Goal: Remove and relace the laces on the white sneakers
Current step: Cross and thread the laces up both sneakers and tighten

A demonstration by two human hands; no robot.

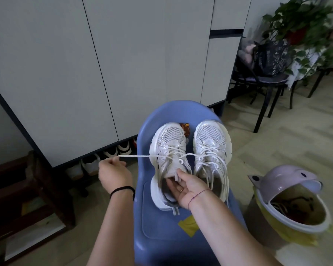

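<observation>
While the white sneakers (pixel 211 139) are sitting on the blue chair (pixel 158 227), my left hand (pixel 113 173) is pinching a lace (pixel 138 156) taut leftward, my right hand (pixel 186 189) gripping the left sneaker's tongue (pixel 169 170).

No text, brand or number can be read. The brown sticker (pixel 185 129) on the blue chair (pixel 161 227), beyond the right hand's (pixel 186 189) fingers, is too blurred to read.

Home entryway: shoe cabinet (pixel 96 64), houseplant (pixel 300 22).
</observation>
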